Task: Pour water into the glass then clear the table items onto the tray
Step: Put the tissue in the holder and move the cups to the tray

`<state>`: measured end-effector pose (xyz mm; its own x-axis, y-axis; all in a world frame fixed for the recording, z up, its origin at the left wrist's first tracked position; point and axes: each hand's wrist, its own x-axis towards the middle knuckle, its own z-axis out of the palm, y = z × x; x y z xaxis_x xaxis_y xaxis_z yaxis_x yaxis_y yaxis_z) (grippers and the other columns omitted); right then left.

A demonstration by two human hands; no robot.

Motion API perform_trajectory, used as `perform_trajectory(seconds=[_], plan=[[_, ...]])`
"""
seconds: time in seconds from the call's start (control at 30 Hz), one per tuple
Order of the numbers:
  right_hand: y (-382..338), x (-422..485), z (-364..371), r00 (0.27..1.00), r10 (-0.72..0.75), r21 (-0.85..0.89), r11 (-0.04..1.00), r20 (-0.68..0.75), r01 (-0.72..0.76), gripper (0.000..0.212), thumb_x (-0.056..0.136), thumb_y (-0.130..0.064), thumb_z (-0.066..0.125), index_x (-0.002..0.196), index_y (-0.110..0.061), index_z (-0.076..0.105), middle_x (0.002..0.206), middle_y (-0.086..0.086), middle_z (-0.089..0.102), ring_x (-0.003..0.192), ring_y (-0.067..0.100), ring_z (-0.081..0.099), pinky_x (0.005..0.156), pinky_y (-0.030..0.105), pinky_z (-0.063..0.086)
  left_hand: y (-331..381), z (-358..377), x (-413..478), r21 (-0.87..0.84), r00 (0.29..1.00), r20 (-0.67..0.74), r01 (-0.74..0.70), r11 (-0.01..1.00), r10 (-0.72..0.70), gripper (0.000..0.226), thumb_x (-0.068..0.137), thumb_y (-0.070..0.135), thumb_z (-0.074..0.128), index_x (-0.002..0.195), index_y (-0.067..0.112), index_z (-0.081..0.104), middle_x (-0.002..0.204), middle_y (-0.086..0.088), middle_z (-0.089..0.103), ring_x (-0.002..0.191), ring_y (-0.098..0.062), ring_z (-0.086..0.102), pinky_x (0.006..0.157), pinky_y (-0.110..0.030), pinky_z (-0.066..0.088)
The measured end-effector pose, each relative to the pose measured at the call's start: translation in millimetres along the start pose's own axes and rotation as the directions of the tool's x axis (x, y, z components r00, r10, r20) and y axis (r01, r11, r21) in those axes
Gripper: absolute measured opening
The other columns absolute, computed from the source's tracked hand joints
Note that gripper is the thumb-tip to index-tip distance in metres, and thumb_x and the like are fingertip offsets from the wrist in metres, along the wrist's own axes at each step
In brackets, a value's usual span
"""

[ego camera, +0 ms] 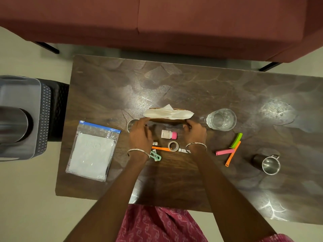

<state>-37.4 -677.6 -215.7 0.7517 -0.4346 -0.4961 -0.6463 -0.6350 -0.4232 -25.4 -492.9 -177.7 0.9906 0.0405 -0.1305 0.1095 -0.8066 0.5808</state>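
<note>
Gripping the wooden tissue holder (166, 120) by both ends: left hand (139, 133) with fingers (146, 120) curled round the left end, right hand (195, 132) with fingers (189, 122) hooked over the right end. Impossible to tell whether lifted clear of the surface (174, 180) or resting on it. Just beside the right hand, the glass (221, 119), apparently with water in it; judged, then, to be at the clearing stage. Well off to the left, on a stool beside the surface, the grey tray (19, 95), partly taken up by a steel vessel (12, 124).

Risks from here:
- Clipping the glass with the right knuckles on lift-off and spilling it.
- Toppling the small steel cup (131, 124) tucked against the left hand.
- Losing the loose tissue (167, 113) draped on top, if tilted or swung fast.
- Sweeping the pink-capped bottle (168, 134) and tape roll (173, 146) lying between the wrists.
- Crowding against the vessel at set-down.
</note>
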Motion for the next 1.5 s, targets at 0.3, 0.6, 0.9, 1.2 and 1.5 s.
perform_trajectory(seconds=[0.3, 0.6, 0.9, 1.2, 1.5], plan=[[-1, -44, -2, 0.99, 0.006, 0.128, 0.992, -0.144, 0.012, 0.029, 0.092, -0.006, 0.055, 0.113, -0.015, 0.074, 0.099, 0.013, 0.075, 0.094, 0.035, 0.068, 0.082, 0.036, 0.049, -49, -22, 17, 0.136, 0.963, 0.252, 0.064, 0.989, -0.097, 0.072, 0.068, 0.019, 0.079, 0.134, 0.017, 0.05, 0.136, -0.009, 0.049, 0.12, -0.032, 0.051, 0.093, -0.045, 0.049], [4, -103, 27, 0.987, 0.05, 0.157, 0.987, -0.151, -0.026, 0.023, 0.088, -0.002, 0.06, 0.1, -0.011, 0.078, 0.094, 0.013, 0.077, 0.086, 0.035, 0.071, 0.074, 0.038, 0.053, -61, -23, 36, 0.362, 0.89, 0.455, -0.17, 0.917, -0.015, 0.076, 0.077, 0.006, 0.072, 0.141, 0.028, 0.039, 0.136, -0.009, 0.049, 0.117, -0.034, 0.053, 0.093, -0.046, 0.05], [-21, -156, 21, 0.969, 0.185, 0.218, 0.965, -0.166, -0.147, 0.02, 0.09, -0.009, 0.06, 0.101, -0.011, 0.077, 0.086, 0.021, 0.073, 0.084, 0.042, 0.068, 0.079, 0.045, 0.053, -45, -73, 9, 0.158, 0.895, 0.432, -0.193, 0.968, 0.108, 0.074, 0.064, 0.033, 0.085, 0.128, 0.024, 0.05, 0.114, -0.008, 0.059, 0.101, -0.03, 0.059, 0.084, -0.041, 0.053], [7, -194, -23, 0.917, 0.315, 0.351, 0.91, -0.245, -0.219, 0.021, 0.089, -0.011, 0.063, 0.103, -0.013, 0.078, 0.091, 0.017, 0.076, 0.09, 0.039, 0.07, 0.081, 0.042, 0.054, 11, -90, -40, 0.013, 0.892, 0.365, -0.292, 0.956, 0.267, 0.073, 0.057, 0.046, 0.086, 0.119, 0.027, 0.055, 0.109, -0.002, 0.058, 0.095, -0.025, 0.06, 0.079, -0.036, 0.053], [138, -182, -123, 0.775, 0.57, 0.52, 0.765, -0.273, -0.38, 0.019, 0.086, -0.01, 0.067, 0.101, -0.014, 0.079, 0.084, 0.015, 0.075, 0.089, 0.034, 0.07, 0.081, 0.033, 0.049, 87, -46, -88, -0.062, 0.875, 0.407, -0.259, 0.964, 0.262, 0.074, 0.055, 0.029, 0.092, 0.12, 0.017, 0.06, 0.113, -0.004, 0.067, 0.103, -0.027, 0.062, 0.088, -0.038, 0.049]])
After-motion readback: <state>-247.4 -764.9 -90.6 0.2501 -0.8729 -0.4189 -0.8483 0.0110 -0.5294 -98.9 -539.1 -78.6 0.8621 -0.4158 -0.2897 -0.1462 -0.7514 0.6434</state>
